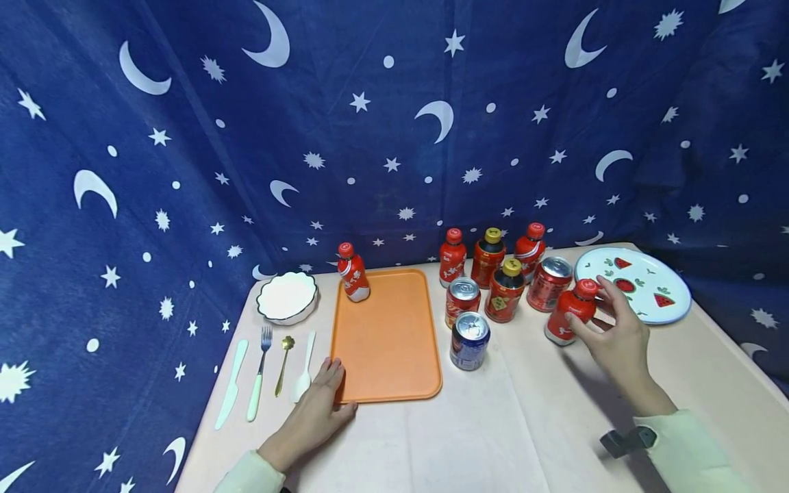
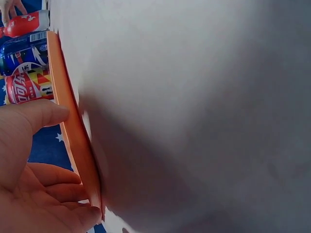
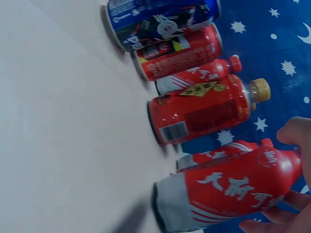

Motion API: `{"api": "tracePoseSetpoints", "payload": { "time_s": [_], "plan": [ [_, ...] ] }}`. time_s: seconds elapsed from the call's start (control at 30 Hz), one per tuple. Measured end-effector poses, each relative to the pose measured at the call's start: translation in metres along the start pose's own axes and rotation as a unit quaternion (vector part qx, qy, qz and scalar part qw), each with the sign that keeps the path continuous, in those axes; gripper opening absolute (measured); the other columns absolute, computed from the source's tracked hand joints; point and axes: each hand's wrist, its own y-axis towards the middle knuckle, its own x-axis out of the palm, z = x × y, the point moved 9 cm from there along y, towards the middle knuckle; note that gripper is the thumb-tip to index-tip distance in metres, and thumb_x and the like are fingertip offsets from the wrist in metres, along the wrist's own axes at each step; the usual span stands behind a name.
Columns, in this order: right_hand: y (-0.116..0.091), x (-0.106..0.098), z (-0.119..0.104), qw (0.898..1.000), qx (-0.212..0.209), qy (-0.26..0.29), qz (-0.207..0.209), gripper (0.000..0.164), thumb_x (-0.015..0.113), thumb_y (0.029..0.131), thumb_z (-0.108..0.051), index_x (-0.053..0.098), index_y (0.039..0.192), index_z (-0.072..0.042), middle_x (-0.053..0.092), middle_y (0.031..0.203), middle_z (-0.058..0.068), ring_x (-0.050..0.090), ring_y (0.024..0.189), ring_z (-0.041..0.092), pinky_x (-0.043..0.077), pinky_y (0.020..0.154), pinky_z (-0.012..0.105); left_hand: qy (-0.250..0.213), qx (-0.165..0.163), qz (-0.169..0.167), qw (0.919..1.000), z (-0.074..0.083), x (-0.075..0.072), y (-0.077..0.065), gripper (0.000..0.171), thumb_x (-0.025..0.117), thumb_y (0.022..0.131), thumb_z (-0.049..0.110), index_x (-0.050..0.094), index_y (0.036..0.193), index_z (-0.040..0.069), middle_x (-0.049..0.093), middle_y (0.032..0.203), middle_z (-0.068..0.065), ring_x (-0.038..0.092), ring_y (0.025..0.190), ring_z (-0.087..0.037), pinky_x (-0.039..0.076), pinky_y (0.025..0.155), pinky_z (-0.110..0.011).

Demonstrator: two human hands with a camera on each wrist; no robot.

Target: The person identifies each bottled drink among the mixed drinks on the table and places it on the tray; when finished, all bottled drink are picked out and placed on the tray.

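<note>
An orange tray [image 1: 385,335] lies on the table. My left hand [image 1: 317,400] rests at its near left corner, with the thumb against the near rim and the fingers along the left rim. A red plastic drink bottle [image 1: 566,316] with a white base stands at the right. Around its upper part is my right hand [image 1: 619,335]: in the right wrist view the fingers are at one side of the bottle and the thumb [image 3: 294,130] shows a small gap from the other. A matching red bottle [image 1: 354,277] stands on the tray's far left corner.
Left of the tray are a white bowl [image 1: 287,299], a knife [image 1: 231,387], a fork [image 1: 259,376], a gold spoon [image 1: 284,363] and a white spoon [image 1: 306,366]. A blue can [image 1: 470,346], red cans and several bottles stand between tray and right hand. A watermelon-patterned plate [image 1: 668,274] lies far right.
</note>
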Motion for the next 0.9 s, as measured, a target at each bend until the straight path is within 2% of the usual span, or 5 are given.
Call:
{"api": "tracePoseSetpoints", "payload": {
  "time_s": [0.2, 0.37, 0.5, 0.63, 0.9],
  "plan": [
    [-0.004, 0.005, 0.003, 1.000, 0.005, -0.005, 0.007, 0.083, 0.077, 0.069, -0.006, 0.040, 0.139, -0.030, 0.058, 0.122, 0.013, 0.044, 0.098, -0.018, 0.040, 0.069, 0.001, 0.007, 0.004, 0.000, 1.0000, 0.000, 0.002, 0.002, 0.074, 0.068, 0.079, 0.038, 0.042, 0.134, -0.005, 0.036, 0.143, -0.018, 0.021, 0.137, -0.031, 0.024, 0.108, -0.047],
    [-0.004, 0.008, 0.007, 1.000, 0.007, 0.000, 0.009, 0.083, 0.077, 0.068, -0.003, 0.040, 0.139, -0.027, 0.058, 0.122, 0.013, 0.045, 0.101, -0.017, 0.040, 0.068, 0.001, 0.011, 0.005, 0.002, 0.9999, -0.001, 0.002, 0.001, 0.075, 0.067, 0.079, 0.039, 0.042, 0.134, -0.005, 0.036, 0.143, -0.017, 0.021, 0.137, -0.029, 0.024, 0.108, -0.046],
    [-0.003, 0.011, 0.010, 1.000, 0.008, -0.001, 0.001, 0.087, 0.078, 0.066, -0.001, 0.038, 0.140, -0.024, 0.055, 0.125, 0.013, 0.057, 0.106, 0.013, 0.040, 0.067, 0.000, 0.014, 0.007, 0.002, 0.9999, -0.001, 0.002, 0.001, 0.075, 0.067, 0.079, 0.040, 0.043, 0.134, -0.005, 0.036, 0.143, -0.017, 0.021, 0.137, -0.030, 0.024, 0.108, -0.046],
    [-0.003, 0.015, 0.009, 1.000, 0.002, 0.008, -0.010, 0.091, 0.079, 0.065, 0.000, 0.035, 0.141, -0.023, 0.052, 0.126, 0.017, 0.058, 0.099, 0.043, 0.037, 0.065, -0.001, 0.015, 0.007, 0.001, 0.9999, -0.001, 0.002, 0.002, 0.075, 0.067, 0.079, 0.040, 0.043, 0.133, -0.005, 0.037, 0.142, -0.018, 0.022, 0.137, -0.031, 0.024, 0.108, -0.047],
    [-0.002, 0.017, 0.009, 1.000, 0.001, 0.003, -0.001, 0.088, 0.078, 0.067, -0.002, 0.035, 0.140, -0.025, 0.054, 0.124, 0.018, 0.059, 0.095, 0.044, 0.037, 0.065, 0.000, 0.018, 0.006, -0.003, 0.9998, -0.001, 0.001, 0.002, 0.075, 0.067, 0.080, 0.041, 0.042, 0.134, -0.005, 0.036, 0.143, -0.017, 0.021, 0.137, -0.029, 0.024, 0.109, -0.046]
  ]
}}
